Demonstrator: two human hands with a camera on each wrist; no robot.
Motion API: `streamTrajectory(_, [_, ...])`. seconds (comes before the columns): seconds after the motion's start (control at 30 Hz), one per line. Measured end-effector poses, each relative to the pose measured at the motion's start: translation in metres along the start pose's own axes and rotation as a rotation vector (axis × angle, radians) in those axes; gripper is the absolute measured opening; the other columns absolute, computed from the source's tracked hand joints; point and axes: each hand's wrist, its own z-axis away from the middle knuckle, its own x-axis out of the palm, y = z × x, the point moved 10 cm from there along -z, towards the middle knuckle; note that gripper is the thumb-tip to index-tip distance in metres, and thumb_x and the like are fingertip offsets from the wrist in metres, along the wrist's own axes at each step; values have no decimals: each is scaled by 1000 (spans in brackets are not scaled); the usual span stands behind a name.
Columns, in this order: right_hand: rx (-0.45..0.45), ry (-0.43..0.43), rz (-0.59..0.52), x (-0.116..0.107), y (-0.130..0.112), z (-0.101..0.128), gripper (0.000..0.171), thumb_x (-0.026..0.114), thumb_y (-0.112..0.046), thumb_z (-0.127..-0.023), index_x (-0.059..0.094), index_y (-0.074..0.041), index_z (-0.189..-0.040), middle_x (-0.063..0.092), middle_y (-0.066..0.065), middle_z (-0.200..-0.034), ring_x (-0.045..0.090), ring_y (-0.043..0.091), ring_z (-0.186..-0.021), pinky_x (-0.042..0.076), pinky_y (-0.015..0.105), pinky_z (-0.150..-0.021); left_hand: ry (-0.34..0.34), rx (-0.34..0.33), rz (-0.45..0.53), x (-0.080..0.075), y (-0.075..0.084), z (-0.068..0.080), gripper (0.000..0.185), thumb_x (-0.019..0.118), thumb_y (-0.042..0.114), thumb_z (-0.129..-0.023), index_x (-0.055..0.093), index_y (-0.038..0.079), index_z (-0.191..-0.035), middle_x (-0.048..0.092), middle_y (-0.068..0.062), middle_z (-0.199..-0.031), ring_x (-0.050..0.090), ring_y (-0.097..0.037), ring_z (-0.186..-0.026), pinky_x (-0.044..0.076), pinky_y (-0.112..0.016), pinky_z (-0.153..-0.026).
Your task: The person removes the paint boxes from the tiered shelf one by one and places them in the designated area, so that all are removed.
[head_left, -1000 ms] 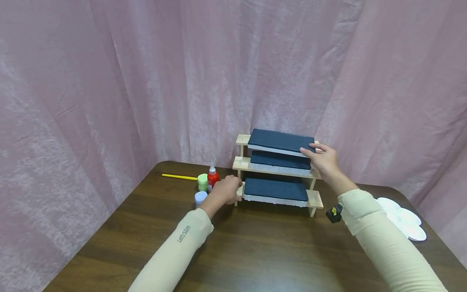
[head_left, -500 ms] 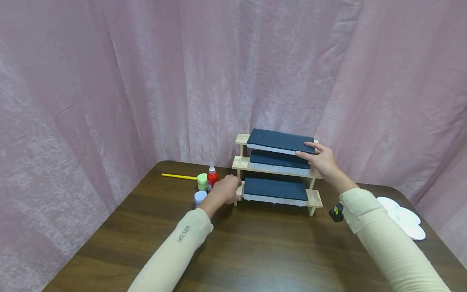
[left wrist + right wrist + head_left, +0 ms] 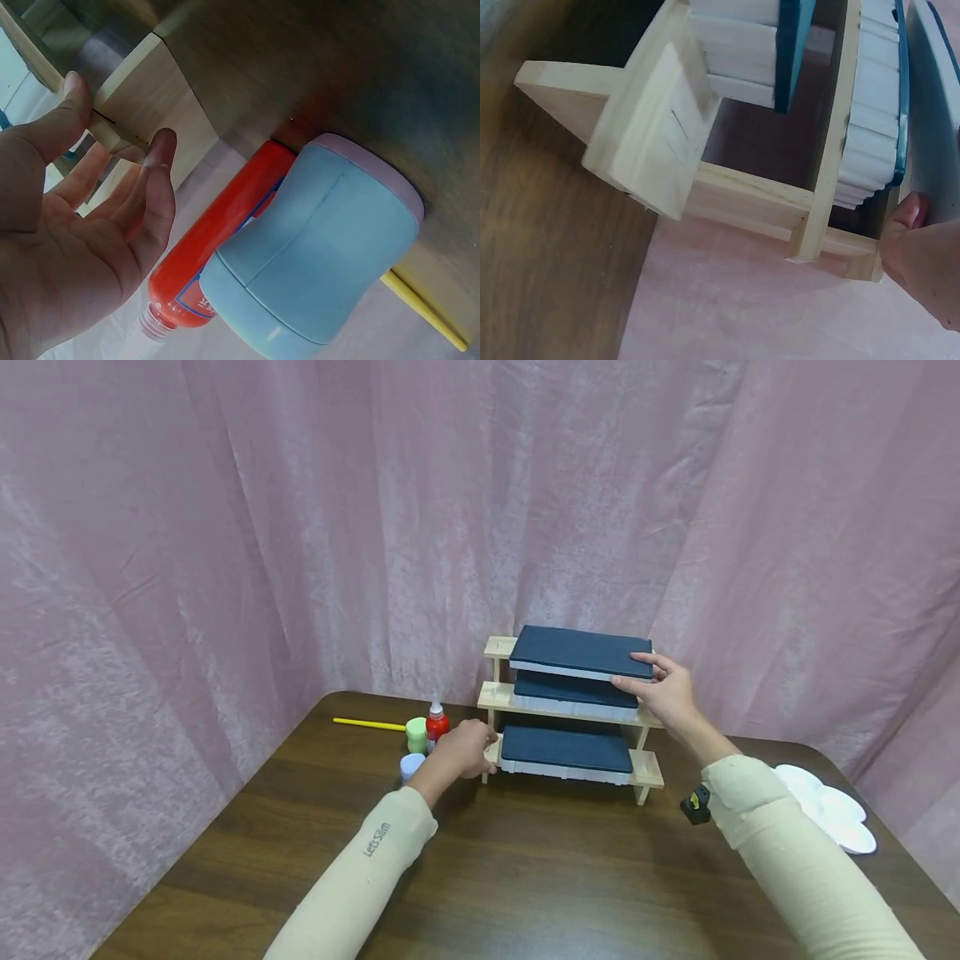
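Right hand [image 3: 922,262] cut off by frame edge, red bottle [image 3: 217,240] half hidden behind blue jar [image 3: 315,255]

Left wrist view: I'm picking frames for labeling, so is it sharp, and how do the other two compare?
Left wrist view: blue jar soft, table corner smeared. Right wrist view: wooden rack crisp, thumb blurred. Head view: evenly lit, sharp, edges slightly bowed.
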Motion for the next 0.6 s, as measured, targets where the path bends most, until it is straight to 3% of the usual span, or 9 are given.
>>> streamTrajectory(0.07, [5,-3,4,0,2,1,71,82,-34,-83,53,-8,-142,23,24,-158,28,37,-142,46,37,-97,2,-5,3,0,-1,0,58,87,28,-77,65,16,-130,60,-9,-128,57,-25,-112,54,-45,-90])
streamTrajectory(0.17, [16,10,1,0,5,2,73,82,-37,-82,52,-8,-143,23,22,-159,27,38,-143,39,51,-105,5,-7,10,0,-3,0,59,87,29,-77,65,16,-130,60,-9,-130,56,-26,-113,53,-46,-91])
streamTrajectory(0.5, [-50,114,-49,-6,4,10,69,84,-36,-79,58,-6,-136,27,14,-160,30,40,-142,32,57,-110,21,-2,35,-2,-3,1,60,87,29,-76,65,17,-130,60,-8,-131,57,-26,-114,53,-46,-91])
streamTrajectory(0.6, [-71,141,-57,-7,3,13,65,84,-34,-80,60,-6,-134,32,11,-158,37,38,-138,36,55,-108,15,2,41,-1,-2,1,60,87,29,-77,64,16,-130,60,-9,-131,57,-26,-113,53,-46,-92])
